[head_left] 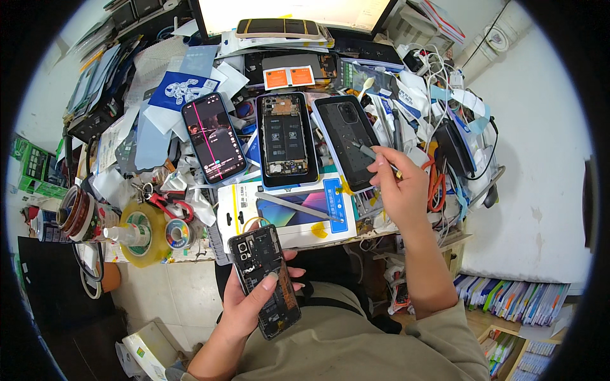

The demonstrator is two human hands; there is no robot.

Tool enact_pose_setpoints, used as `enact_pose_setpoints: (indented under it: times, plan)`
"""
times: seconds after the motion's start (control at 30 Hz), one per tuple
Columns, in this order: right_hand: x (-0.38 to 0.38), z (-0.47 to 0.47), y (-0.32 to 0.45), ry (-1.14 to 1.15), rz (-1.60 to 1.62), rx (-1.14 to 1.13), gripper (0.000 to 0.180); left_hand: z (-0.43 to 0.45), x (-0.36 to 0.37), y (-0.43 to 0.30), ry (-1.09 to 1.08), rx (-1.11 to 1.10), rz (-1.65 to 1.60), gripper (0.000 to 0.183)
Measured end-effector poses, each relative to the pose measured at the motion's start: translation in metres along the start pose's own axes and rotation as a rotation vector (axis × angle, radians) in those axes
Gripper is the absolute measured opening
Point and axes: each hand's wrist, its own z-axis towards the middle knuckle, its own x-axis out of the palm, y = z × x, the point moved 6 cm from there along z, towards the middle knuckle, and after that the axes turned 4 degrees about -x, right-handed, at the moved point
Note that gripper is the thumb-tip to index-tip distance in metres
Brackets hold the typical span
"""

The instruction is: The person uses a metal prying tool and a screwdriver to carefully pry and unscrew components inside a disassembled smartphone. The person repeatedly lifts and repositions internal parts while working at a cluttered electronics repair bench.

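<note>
My left hand [248,300] grips an opened smartphone [267,281] with its back cover off, held near my lap below the bench edge. In my right hand [398,181] is a slim screwdriver [369,152], its tip over a dark phone back cover [350,133] that lies in a tray; small bits, apparently screws, lie on that cover. Left of it, another opened phone with its battery showing [286,138] rests in a dark tray. A lit smartphone [214,138] with a pink line down its screen lies farther left. A metal pry tool [298,207] lies on a white box [286,228].
A roll of clear tape [155,233], a small bottle [126,235], a solder wire spool [179,233] and red-handled pliers [167,202] stand or lie at left. Orange-handled scissors [433,185] and tangled white cables [433,76] are at right. A monitor [295,9] stands at the back.
</note>
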Motion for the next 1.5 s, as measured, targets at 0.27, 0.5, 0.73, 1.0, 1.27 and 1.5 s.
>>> enact_pose_setpoints:
  times: [0.27,0.5,0.73,1.0,1.27,1.5]
  plan:
    - [0.002,0.005,-0.007,-0.003,-0.015,0.051,0.023,-0.001,0.002,-0.003,-0.014,-0.004,0.009,0.071]
    - [-0.001,0.001,-0.004,-0.006,0.009,0.066,0.023,0.002,0.004,-0.006,0.063,0.012,-0.118,0.057]
    - [-0.003,-0.009,0.024,-0.004,0.055,0.042,0.022,0.007,0.003,-0.005,0.132,0.02,-0.281,0.063]
    - [0.024,-0.053,0.09,0.317,0.138,-0.176,0.019,0.017,-0.003,-0.026,0.06,0.167,-0.269,0.085]
    - [0.043,-0.064,0.105,0.391,0.219,-0.219,0.02,0.015,-0.006,-0.036,0.012,0.241,-0.2,0.081]
    - [0.046,-0.066,0.105,0.406,0.191,-0.224,0.019,0.015,-0.008,-0.034,0.035,0.266,-0.248,0.08]
